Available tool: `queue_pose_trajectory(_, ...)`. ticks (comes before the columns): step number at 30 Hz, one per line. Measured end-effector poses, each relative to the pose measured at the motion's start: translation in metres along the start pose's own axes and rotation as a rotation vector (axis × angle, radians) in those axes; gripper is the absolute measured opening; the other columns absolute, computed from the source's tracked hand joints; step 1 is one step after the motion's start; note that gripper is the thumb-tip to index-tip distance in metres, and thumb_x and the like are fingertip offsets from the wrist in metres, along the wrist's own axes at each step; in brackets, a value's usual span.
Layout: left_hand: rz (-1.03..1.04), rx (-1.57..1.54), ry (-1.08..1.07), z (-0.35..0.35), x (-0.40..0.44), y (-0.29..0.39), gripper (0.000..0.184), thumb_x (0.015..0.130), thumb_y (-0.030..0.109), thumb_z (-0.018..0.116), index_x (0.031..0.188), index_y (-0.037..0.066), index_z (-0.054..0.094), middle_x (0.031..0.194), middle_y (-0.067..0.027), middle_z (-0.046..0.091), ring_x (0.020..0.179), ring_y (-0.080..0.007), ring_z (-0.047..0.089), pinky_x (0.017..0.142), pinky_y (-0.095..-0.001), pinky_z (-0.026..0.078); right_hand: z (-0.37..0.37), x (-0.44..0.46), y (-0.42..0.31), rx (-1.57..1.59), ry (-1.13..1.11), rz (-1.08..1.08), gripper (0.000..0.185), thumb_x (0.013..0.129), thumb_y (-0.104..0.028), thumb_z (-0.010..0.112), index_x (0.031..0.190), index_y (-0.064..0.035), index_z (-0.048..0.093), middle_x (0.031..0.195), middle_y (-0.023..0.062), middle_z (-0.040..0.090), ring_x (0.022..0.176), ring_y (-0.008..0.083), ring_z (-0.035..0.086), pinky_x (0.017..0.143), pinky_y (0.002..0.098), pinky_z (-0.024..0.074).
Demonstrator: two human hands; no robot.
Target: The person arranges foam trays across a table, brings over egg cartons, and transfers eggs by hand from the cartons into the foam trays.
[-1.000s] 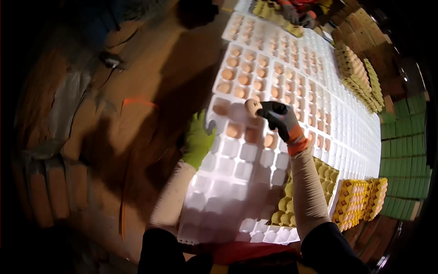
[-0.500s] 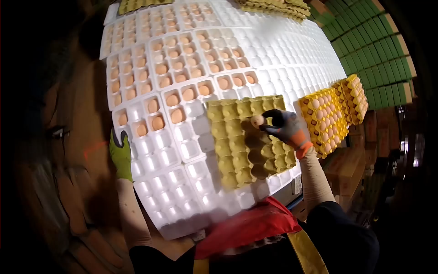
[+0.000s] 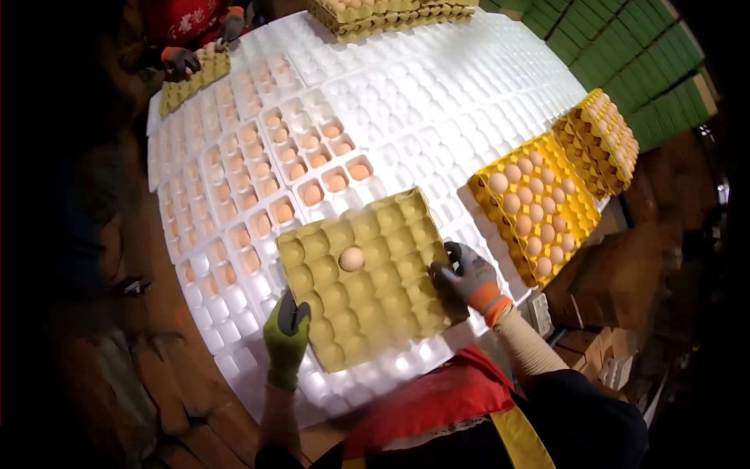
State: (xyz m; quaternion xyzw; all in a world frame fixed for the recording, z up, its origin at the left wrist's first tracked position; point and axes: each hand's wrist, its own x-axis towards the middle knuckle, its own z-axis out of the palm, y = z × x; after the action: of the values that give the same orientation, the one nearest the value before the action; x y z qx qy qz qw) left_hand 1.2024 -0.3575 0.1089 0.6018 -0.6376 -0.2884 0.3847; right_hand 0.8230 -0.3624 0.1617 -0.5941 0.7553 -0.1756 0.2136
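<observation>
Between my hands is an olive-yellow pulp egg tray [image 3: 380, 291] over the white moulded trays. A single egg [image 3: 351, 259] sits in one of its cups. My left hand [image 3: 287, 334], in a green glove with dark fingertips, is closed on the tray's left edge. On the right edge is my right hand [image 3: 471, 281], in a grey and orange glove, its thumb and fingers gripping the rim. Beyond and left of the tray, brown eggs [image 3: 312, 195] fill many cups of the white trays [image 3: 406, 117].
Yellow trays [image 3: 580, 209] with eggs stand at the right. More pulp trays [image 3: 355, 33] are stacked at the far edge. Another person's gloved hand [image 3: 181, 62] rests on an egg tray [image 3: 205, 76] at the far left. Green stacks [image 3: 625, 59] rise behind on the right.
My right hand no longer holds the egg, and one egg now sits in the tray. Both hands have come to the tray's edges. My view has shifted, showing another person's hands.
</observation>
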Motion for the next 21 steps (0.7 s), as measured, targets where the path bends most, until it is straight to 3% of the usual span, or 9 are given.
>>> queue_pose_trajectory(2, 0.019, 0.295, 0.121, 0.018, -0.002, 0.018, 0.040, 0.087, 0.013, 0.078, 0.123, -0.002, 0.066, 0.107, -0.0175, 0.073, 0.094, -0.0332, 0.072, 0.082, -0.0371, 0.056, 0.002, 0.014, 0.019, 0.230, -0.119, 0.052, 0.046, 0.088, -0.042, 0.070, 0.121, -0.0097, 0.068, 0.096, 0.0148, 0.072, 0.088, 0.0304, 0.071, 0.081, 0.0418, 0.0548)
queue_pose_trajectory(5, -0.252, 0.187, 0.255, 0.023, -0.015, 0.037, 0.036, 0.087, 0.011, 0.076, 0.121, 0.002, 0.067, 0.103, -0.0174, 0.072, 0.090, -0.0348, 0.070, 0.080, -0.0371, 0.056, 0.004, 0.027, 0.029, 0.440, -0.131, -0.088, 0.030, 0.086, -0.017, 0.075, 0.114, -0.0080, 0.068, 0.082, 0.0092, 0.069, 0.069, 0.0201, 0.066, 0.066, 0.0341, 0.0540)
queue_pose_trajectory(7, -0.376, -0.020, 0.226, 0.025, -0.015, 0.048, 0.035, 0.089, 0.013, 0.073, 0.122, 0.004, 0.067, 0.102, -0.0160, 0.073, 0.089, -0.0314, 0.070, 0.080, -0.0372, 0.055, -0.011, 0.024, 0.025, 0.523, -0.146, -0.072, 0.028, 0.087, -0.014, 0.074, 0.113, -0.0061, 0.068, 0.079, 0.0069, 0.066, 0.066, 0.0161, 0.063, 0.064, 0.0305, 0.0520)
queue_pose_trajectory(8, -0.490, 0.070, 0.183, 0.019, -0.020, 0.043, 0.033, 0.092, 0.017, 0.070, 0.122, 0.004, 0.068, 0.103, -0.0135, 0.074, 0.092, -0.0242, 0.071, 0.080, -0.0365, 0.055, -0.019, 0.028, 0.025, 0.547, -0.156, -0.097, 0.027, 0.088, -0.013, 0.074, 0.112, -0.0049, 0.068, 0.078, 0.0060, 0.066, 0.065, 0.0144, 0.061, 0.063, 0.0289, 0.0511)
queue_pose_trajectory(10, -0.406, 0.188, 0.258, 0.008, -0.021, 0.046, 0.032, 0.094, 0.021, 0.068, 0.121, 0.003, 0.069, 0.103, -0.0127, 0.074, 0.093, -0.0200, 0.071, 0.080, -0.0364, 0.055, -0.015, 0.039, 0.031, 0.583, -0.174, -0.176, 0.028, 0.090, -0.009, 0.070, 0.117, -0.0034, 0.066, 0.078, 0.0041, 0.066, 0.067, 0.0119, 0.060, 0.064, 0.0265, 0.0497)
queue_pose_trajectory(12, -0.486, 0.102, 0.403, -0.016, -0.006, 0.044, 0.032, 0.096, 0.018, 0.067, 0.121, -0.001, 0.069, 0.100, -0.0104, 0.074, 0.088, -0.0169, 0.067, 0.077, -0.0327, 0.054, -0.030, 0.039, 0.013, 1.017, -0.314, -0.070, 0.032, 0.092, -0.005, 0.066, 0.124, -0.0033, 0.064, 0.085, 0.0019, 0.068, 0.071, 0.0098, 0.060, 0.065, 0.0252, 0.0496)
queue_pose_trajectory(15, -0.392, -0.176, 0.546, -0.066, 0.030, 0.006, 0.028, 0.101, 0.011, 0.057, 0.123, -0.003, 0.067, 0.106, -0.0034, 0.070, 0.084, -0.0105, 0.063, 0.076, -0.0271, 0.053, -0.032, 0.042, 0.007, 0.990, -0.275, -0.109, 0.034, 0.096, -0.003, 0.064, 0.130, -0.0031, 0.063, 0.102, 0.0001, 0.067, 0.082, 0.0056, 0.059, 0.071, 0.0230, 0.0499)
queue_pose_trajectory(17, -0.261, -0.429, 0.534, -0.083, 0.072, 0.028, 0.025, 0.101, 0.013, 0.057, 0.121, -0.001, 0.065, 0.108, -0.0065, 0.071, 0.092, -0.0167, 0.067, 0.078, -0.0324, 0.056, -0.036, 0.040, 0.008, 1.010, -0.303, -0.028, 0.032, 0.097, -0.001, 0.063, 0.129, -0.0011, 0.062, 0.105, 0.0012, 0.067, 0.087, 0.0068, 0.060, 0.074, 0.0237, 0.0508)
queue_pose_trajectory(21, -0.095, -0.573, 0.726, -0.090, 0.152, -0.095, 0.032, 0.101, 0.019, 0.058, 0.125, 0.000, 0.063, 0.119, -0.0114, 0.068, 0.101, -0.0245, 0.067, 0.081, -0.0356, 0.057, -0.027, 0.025, 0.017, 0.928, -0.262, 0.036, 0.029, 0.100, -0.004, 0.063, 0.128, 0.0012, 0.062, 0.104, 0.0042, 0.068, 0.090, 0.0087, 0.063, 0.079, 0.0237, 0.0524)
